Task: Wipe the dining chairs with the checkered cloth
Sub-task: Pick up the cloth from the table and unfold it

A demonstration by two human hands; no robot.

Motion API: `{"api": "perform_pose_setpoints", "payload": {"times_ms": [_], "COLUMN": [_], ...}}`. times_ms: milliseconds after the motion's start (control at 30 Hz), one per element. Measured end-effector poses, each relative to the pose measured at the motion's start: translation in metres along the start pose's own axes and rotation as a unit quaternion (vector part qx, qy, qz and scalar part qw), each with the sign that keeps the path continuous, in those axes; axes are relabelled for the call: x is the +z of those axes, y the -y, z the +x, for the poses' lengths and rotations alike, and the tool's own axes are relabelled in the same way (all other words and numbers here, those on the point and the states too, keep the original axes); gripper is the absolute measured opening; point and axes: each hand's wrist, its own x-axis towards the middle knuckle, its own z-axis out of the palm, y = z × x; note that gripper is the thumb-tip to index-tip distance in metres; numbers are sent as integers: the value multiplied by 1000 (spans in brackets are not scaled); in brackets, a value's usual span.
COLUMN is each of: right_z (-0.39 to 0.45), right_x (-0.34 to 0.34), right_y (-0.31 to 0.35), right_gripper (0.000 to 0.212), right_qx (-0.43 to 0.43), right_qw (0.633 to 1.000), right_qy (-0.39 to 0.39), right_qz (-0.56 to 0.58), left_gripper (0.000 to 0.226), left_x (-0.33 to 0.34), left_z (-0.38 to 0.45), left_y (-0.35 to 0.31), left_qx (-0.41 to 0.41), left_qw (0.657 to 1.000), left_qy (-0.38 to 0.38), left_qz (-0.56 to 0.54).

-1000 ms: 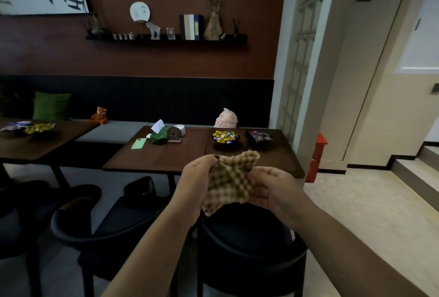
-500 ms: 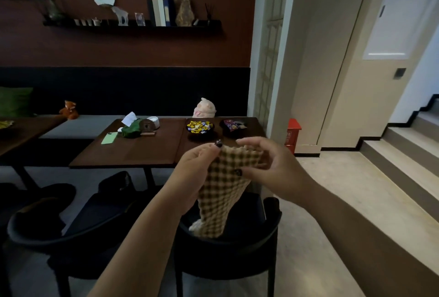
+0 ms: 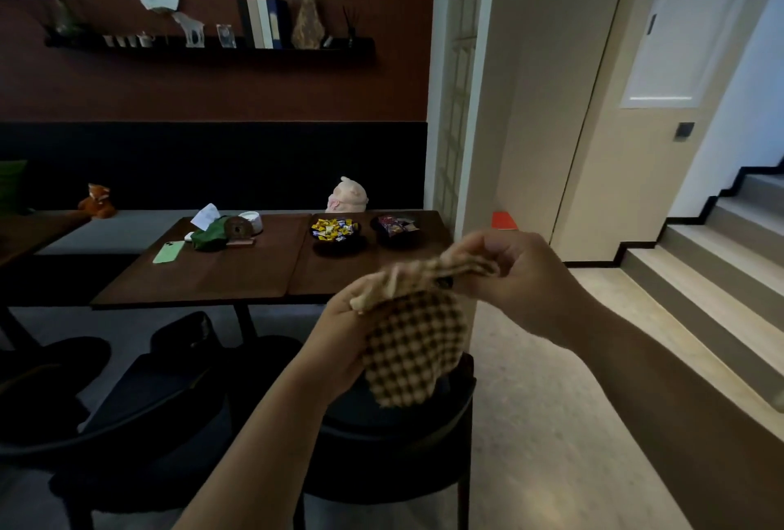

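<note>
Raised since earlier, two hands, left (image 3: 343, 328) and right (image 3: 515, 275), grip one checkered cloth (image 3: 413, 343) above two dining chairs (image 3: 394, 440).

A dark wooden dining table (image 3: 237, 275) carries a green phone (image 3: 168, 252) at its ten o'clock corner, beside a green cloth (image 3: 208, 235) and a white tissue box (image 3: 251, 220). Toward two o'clock sit a bowl of yellow-wrapped sweets (image 3: 335, 230) and a second bowl of snacks (image 3: 396, 225). Behind, a grey bench (image 3: 106, 232) holds an orange plush toy (image 3: 97, 201) and a pink one (image 3: 348, 196).
</note>
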Motion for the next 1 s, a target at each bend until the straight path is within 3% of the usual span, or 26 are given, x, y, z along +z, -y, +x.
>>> {"api": "perform_pose_setpoints", "payload": {"times_ms": [100,167,200,267,333,400,467,600,733,833,900,1000], "right_z": [-18,-26,-26,-23,-13,-8,-8,-17,-17,-18,-21,-30], "right_x": [-9,-11,-11,-9,-6,-1,0,2,10,21,31,48], "right_y": [-14,-17,-16,-17,-22,-26,-35,-47,-54,-57,-61,-73], "right_gripper": [18,18,24,34,43,60,68,56,30,32,32,34], "right_qx": [40,56,63,63,98,198,273,266,245,248,264,346], "right_qw": [989,982,987,997,992,978,961,955,950,943,930,875], "right_qy": [127,169,147,29,-70,-55,-31,-70,-142,-187,-212,-225], "right_qz": [-63,-70,-31,20,-38,-36,46,114,129,119,143,253], "left_gripper": [32,32,33,35,35,38,39,37,42,53,34,22], "left_x": [-1,0,2,8,14,19,22,18,14,20,27,31], "left_z": [5,8,10,11,12,11,10,9,3,2,5,11], "left_y": [-19,-27,-29,-33,-35,-36,-35,-22,-8,1,8,21], "left_qx": [-31,-58,-63,-60,-49,-37,-14,49,-41,-81,-55,18], "left_qw": [999,997,997,996,996,995,994,999,994,992,981,960], "left_qy": [23,31,38,48,66,87,92,-13,-45,-81,-115,-162], "left_qz": [3,30,39,35,26,30,53,-6,-93,50,146,226]}}
